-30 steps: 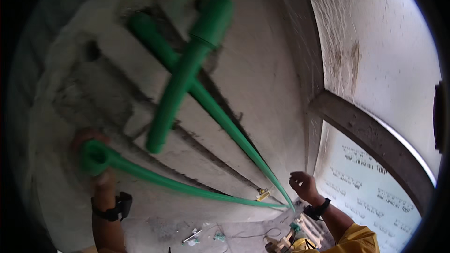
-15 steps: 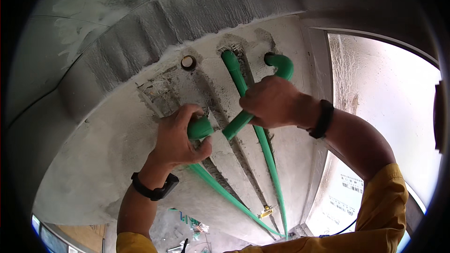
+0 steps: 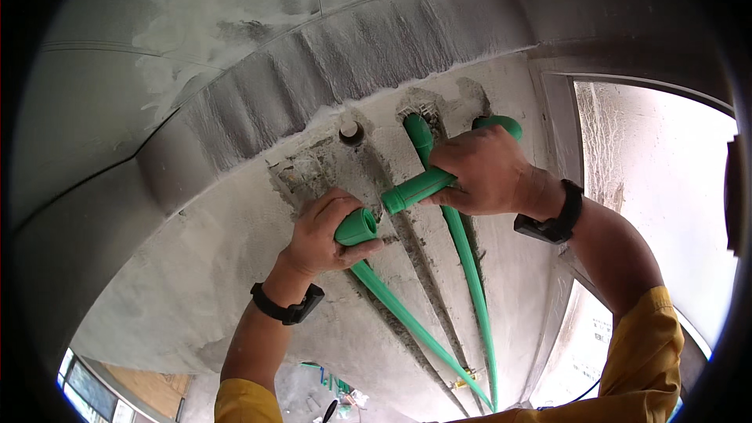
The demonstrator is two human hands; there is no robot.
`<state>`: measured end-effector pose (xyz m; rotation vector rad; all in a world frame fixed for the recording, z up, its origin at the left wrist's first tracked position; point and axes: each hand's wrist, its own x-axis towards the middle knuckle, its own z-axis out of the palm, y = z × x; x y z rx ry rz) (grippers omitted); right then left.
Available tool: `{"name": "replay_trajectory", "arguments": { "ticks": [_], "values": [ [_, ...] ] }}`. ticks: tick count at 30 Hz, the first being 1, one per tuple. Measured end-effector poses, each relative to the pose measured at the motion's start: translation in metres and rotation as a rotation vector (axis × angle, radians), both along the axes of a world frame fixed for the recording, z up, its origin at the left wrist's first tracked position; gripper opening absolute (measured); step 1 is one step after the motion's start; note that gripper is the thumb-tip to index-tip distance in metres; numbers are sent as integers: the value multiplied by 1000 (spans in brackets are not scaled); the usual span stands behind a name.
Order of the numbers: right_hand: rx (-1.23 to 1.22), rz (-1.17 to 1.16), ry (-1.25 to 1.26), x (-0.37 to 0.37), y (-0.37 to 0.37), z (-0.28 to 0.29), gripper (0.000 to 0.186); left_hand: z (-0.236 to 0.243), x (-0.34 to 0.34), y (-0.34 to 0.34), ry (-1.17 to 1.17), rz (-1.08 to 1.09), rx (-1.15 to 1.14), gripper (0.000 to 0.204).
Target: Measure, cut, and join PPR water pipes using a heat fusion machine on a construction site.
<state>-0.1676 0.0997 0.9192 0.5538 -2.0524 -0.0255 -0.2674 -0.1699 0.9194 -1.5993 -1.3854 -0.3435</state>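
Note:
My left hand is closed round a short green pipe fitting, its open socket facing right. From below that hand a long green pipe runs down the wall; whether it joins the fitting is hidden by my fingers. My right hand grips a green pipe piece whose free end points left at the socket, a small gap between them. The bent upper end of this piece shows beyond my knuckles, near a hole in the wall. Behind it, another long green pipe passes down the wall.
Chiselled grooves run along the grey wall. A round hole lies near the top, beneath a dark coated band. A bright window stands at right. A brass-coloured fitting and scattered floor debris are below.
The view has shifted, so the wall sits lower and further right. The fitting's socket now shows more openly, and the pipe piece has turned so its end lies slightly above the socket.

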Motion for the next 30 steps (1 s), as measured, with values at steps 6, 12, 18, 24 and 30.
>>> {"name": "replay_trajectory", "arguments": {
  "ticks": [6, 12, 18, 24, 30],
  "values": [
    [6, 36, -8, -6, 2, -4, 41, -1, -3, 2, -35, 150, -85, 45],
    [13, 86, 49, -7, 3, -8, 39, -1, -3, 8, -94, 152, -78, 42],
    [12, 84, 60, -9, 2, -12, 37, -9, -13, 9, 107, 230, -81, 44],
    [36, 48, 33, -10, 0, -15, 36, -16, -24, 6, 99, 169, -53, 48],
    [50, 99, 96, -14, 0, -18, 37, -11, -17, 7, 65, 152, -39, 51]
  ]
}}
